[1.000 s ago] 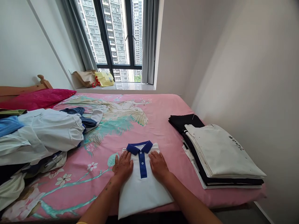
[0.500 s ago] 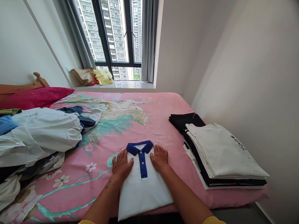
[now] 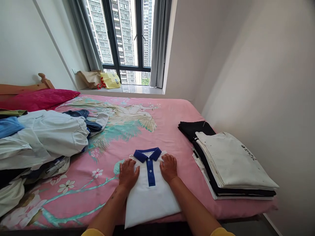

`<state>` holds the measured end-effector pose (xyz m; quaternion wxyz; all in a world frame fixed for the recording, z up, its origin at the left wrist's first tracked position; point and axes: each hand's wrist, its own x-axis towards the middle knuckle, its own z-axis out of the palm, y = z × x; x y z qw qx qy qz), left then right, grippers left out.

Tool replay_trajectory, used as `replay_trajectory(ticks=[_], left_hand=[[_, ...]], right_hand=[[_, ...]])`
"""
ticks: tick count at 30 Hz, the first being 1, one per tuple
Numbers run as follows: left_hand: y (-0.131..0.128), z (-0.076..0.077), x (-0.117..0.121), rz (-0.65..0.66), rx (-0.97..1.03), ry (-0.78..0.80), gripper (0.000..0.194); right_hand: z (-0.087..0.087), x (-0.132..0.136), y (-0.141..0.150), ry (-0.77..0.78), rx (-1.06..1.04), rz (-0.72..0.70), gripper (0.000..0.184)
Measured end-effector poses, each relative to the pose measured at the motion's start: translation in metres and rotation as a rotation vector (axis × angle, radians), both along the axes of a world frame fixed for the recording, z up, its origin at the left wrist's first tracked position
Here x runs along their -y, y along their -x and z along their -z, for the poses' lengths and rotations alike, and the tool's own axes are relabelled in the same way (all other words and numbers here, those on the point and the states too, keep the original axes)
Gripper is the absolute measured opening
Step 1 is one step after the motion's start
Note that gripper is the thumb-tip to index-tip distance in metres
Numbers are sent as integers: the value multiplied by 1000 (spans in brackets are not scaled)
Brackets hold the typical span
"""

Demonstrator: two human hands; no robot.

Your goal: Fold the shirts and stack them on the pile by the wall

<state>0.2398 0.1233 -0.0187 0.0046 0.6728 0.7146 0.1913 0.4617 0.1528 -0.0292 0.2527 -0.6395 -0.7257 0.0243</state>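
A white shirt (image 3: 152, 205) with a blue collar (image 3: 140, 156) lies face up at six o'clock in the view, on the near side of the pink bed (image 3: 172, 114). The left hand (image 3: 128, 173) rests at the shirt's ten o'clock, and the right hand (image 3: 169, 168) near its two o'clock. Both lie loose with fingers spread, not gripping anything, perhaps so the cloth stays flat and even. The collar sits at the shirt's twelve o'clock, between the hands, maybe to keep it neat.

At four o'clock in the view, folded clothes (image 3: 238, 164) lie in a pile, likely stacked to save room. Near nine, a messy heap (image 3: 56, 134) sits well apart, perhaps so the two don't mix.
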Motion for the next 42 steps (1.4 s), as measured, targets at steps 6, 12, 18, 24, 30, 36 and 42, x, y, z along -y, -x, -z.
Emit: replay_trajectory(ticks=[6,12,18,24,30,36,42], left_hand=[[3,-5,7,70,-2,-50,23],[4,2,4,69,-33,-81,36],[2,11,-4,-57,-24,41,50],[-2,10,-2,-49,-52,44,51],[-1,10,-9,-153,11,141,52],[1,-10,-5,-211,147,203,52],[-12,-12,37,117,-18,227,57]], right_hand=[[-1,3,-1,-8,-43,15,26],[5,0,-2,-44,-52,-3,33],[1,3,-3,-89,-101,-19,30],[4,4,1,-27,-49,-84,36],[13,-14,-4,128,-57,109,48],[1,11,-8,101,-112,123,53],[-4,44,-7,352,116,-158,55]])
